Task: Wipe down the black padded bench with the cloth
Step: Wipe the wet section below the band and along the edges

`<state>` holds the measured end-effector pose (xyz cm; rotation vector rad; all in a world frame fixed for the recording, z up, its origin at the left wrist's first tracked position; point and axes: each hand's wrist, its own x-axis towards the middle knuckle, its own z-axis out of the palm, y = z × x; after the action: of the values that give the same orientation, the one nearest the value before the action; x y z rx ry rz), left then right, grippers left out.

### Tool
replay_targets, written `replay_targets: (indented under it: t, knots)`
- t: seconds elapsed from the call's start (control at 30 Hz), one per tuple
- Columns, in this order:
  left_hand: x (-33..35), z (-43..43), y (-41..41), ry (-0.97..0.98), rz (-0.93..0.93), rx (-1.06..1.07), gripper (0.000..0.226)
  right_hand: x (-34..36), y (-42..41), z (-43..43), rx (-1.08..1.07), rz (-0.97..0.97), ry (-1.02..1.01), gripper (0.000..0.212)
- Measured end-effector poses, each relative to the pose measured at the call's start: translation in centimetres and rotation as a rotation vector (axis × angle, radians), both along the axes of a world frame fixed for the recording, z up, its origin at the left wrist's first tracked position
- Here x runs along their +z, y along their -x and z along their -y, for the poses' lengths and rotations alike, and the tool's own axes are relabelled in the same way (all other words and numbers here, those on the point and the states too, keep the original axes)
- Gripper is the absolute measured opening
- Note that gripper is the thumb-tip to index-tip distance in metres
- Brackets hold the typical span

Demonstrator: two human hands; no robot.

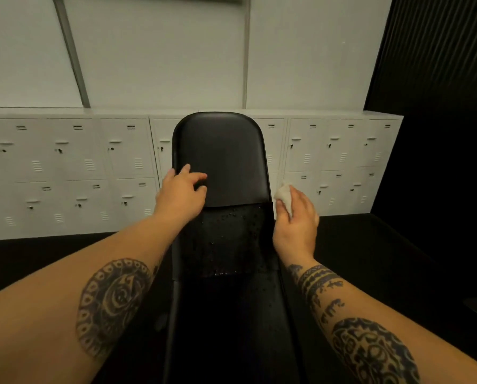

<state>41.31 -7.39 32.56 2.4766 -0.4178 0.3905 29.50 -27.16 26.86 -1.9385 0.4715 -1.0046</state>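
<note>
White lockers [65, 167] run along the left of the frame. The left hand [180, 189] rests on the left edge of the bench [220, 159] in the middle, fingers loosely spread and a bit bent, holding nothing. Lower down, the middle pad is dotted with droplets [226, 234]. Just off the bench's right edge, the right hand [295, 214] pinches the bunched white cloth [283, 194] at its fingertips. Can't tell if the cloth touches the pad.
</note>
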Motion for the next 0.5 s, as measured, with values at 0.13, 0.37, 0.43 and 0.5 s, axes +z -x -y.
replay_targets:
  t: [0.13, 0.37, 0.43, 0.5]
  knots:
    - [-0.3, 1.2, -2.1, -0.212, -0.024, -0.011, 0.074, -2.2, -2.4, -0.2, 0.074, -0.253, 0.135, 0.050]
    - [-3.0, 1.6, -4.2, -0.324, 0.003, -0.032, 0.091, -4.6, -4.9, -0.8, 0.157, -0.403, 0.351, 0.059]
    - [-3.4, 1.3, -4.5, -0.330, 0.024, -0.043, 0.090, -4.5, -5.2, -0.4, 0.142, -0.408, 0.424, 0.059]
    - [-3.4, 1.2, -4.7, -0.339, 0.012, -0.060, 0.089, -4.4, -5.5, 0.1, 0.149, -0.406, 0.429, 0.059]
